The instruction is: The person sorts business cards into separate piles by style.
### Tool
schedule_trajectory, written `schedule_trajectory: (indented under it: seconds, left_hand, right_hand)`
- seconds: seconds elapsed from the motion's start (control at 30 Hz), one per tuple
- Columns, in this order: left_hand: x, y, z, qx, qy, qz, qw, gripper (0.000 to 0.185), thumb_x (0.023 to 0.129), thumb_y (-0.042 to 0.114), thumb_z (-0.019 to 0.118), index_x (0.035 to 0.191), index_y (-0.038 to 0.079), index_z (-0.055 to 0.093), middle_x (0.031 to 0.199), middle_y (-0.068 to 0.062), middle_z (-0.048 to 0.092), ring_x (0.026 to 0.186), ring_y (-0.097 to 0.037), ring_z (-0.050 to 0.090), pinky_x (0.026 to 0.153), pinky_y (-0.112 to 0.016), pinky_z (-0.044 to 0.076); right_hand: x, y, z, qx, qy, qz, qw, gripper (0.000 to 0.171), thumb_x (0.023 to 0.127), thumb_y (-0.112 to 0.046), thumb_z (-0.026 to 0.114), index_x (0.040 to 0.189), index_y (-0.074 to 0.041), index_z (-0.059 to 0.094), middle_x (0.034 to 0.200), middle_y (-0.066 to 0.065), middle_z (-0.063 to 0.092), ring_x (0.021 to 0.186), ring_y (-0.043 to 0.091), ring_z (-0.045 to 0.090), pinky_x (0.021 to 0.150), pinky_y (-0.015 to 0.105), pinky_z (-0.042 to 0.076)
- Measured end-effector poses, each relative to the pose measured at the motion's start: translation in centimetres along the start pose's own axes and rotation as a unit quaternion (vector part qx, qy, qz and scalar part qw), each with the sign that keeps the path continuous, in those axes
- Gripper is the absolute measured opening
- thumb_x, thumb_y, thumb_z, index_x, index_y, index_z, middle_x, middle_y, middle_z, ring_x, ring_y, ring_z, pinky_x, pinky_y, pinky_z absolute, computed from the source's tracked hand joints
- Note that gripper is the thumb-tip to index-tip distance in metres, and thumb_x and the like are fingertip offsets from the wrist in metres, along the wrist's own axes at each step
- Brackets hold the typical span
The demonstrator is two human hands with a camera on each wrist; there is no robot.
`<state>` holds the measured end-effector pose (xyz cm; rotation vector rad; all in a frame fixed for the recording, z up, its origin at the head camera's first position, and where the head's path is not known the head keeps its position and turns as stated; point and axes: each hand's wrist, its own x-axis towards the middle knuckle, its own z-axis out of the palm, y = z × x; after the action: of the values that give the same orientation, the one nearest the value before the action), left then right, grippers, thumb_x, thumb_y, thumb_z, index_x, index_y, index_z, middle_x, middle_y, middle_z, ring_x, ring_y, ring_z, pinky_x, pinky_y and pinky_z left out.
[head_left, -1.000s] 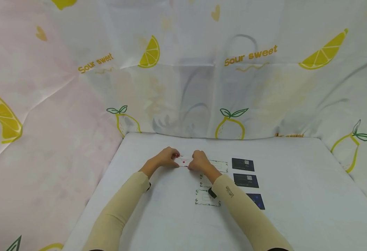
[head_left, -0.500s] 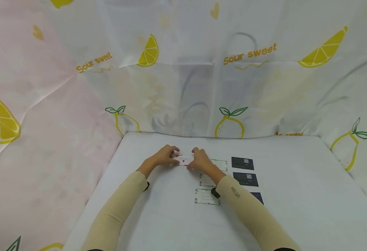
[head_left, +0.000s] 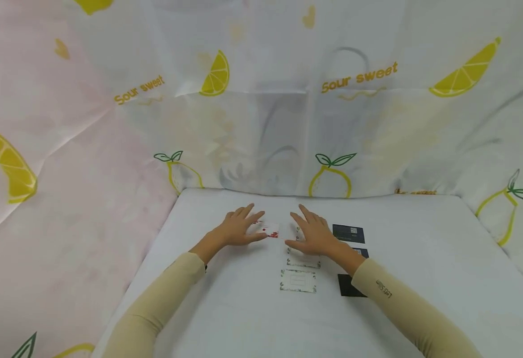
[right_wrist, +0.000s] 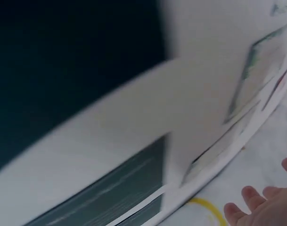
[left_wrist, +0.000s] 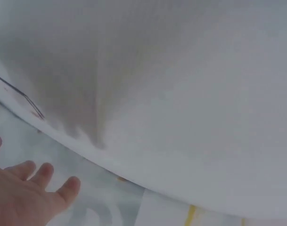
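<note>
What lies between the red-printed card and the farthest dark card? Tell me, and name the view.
In the head view, the right hand and a leaf-bordered white card, which it partly hides, lie between them.

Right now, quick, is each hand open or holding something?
Left hand: open, fingers spread beside the red-and-white card, holding nothing.
Right hand: open, fingers spread, holding nothing.

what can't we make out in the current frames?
Red-marked card, head: partly behind left grip.
Far green-bordered card, head: mostly behind right grip.
Middle dark card, head: mostly behind right forearm.
Near green-bordered card, head: print too small.
Large dark shape, right wrist: blurred, cut off by top and left edges.
</note>
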<state>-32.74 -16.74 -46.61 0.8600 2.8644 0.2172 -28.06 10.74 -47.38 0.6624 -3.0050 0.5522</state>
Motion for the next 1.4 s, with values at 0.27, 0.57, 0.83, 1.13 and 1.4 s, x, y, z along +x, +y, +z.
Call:
schedule_trajectory:
  seconds: [0.27,0.57,0.83,1.13,1.4]
  left_hand:
    - [-0.7,0.3,0.8,0.035,-0.003,-0.003,0.9994,0.078,0.094,0.071,0.039,0.158,0.032,0.019,0.166,-0.018,0.003,0.151,-0.039,0.014,0.114,-0.068,0.01]
    - [-1.1,1.9,0.3,0.023,0.011,0.041,0.9988,0.083,0.091,0.073,0.043,0.159,0.034,0.016,0.167,-0.016,0.0,0.152,-0.04,0.01,0.114,-0.069,0.005]
    - [-0.9,2.7,0.5,0.036,0.004,0.036,0.9987,0.08,0.092,0.071,0.042,0.158,0.035,0.015,0.167,-0.014,-0.001,0.152,-0.04,0.007,0.114,-0.069,0.005]
    - [0.9,4.2,1.0,0.046,-0.003,0.061,0.9971,0.082,0.092,0.074,0.04,0.159,0.037,0.01,0.167,-0.013,-0.002,0.153,-0.039,0.009,0.115,-0.068,0.003]
    - [2.9,6.3,1.0,0.038,-0.007,0.075,0.9965,0.083,0.092,0.072,0.043,0.159,0.034,0.012,0.167,-0.01,0.004,0.153,-0.032,0.012,0.118,-0.064,0.004]
  right_hand:
    - [-2.4,2.6,-0.9,-0.013,0.004,0.0,1.0,0.092,0.086,-0.063,0.061,0.157,-0.015,0.026,0.166,0.018,0.005,0.145,0.044,0.026,0.114,0.068,0.013]
    - [-4.2,4.3,-1.9,-0.025,0.012,0.01,1.0,0.093,0.087,-0.062,0.061,0.158,-0.017,0.022,0.166,0.019,0.001,0.146,0.044,0.023,0.114,0.07,0.009]
    - [-5.4,5.3,-2.6,-0.037,0.026,0.0,0.999,0.091,0.087,-0.061,0.061,0.158,-0.016,0.024,0.166,0.019,0.003,0.146,0.044,0.024,0.112,0.071,0.011]
    - [-6.2,6.5,-1.7,-0.032,0.039,-0.001,0.999,0.092,0.087,-0.058,0.063,0.157,-0.013,0.025,0.165,0.021,0.007,0.142,0.046,0.032,0.11,0.073,0.017]
    - [-6.1,7.2,-2.0,-0.014,0.032,0.0,0.999,0.088,0.089,-0.05,0.067,0.156,-0.009,0.027,0.161,0.025,0.02,0.136,0.051,0.038,0.108,0.071,0.023]
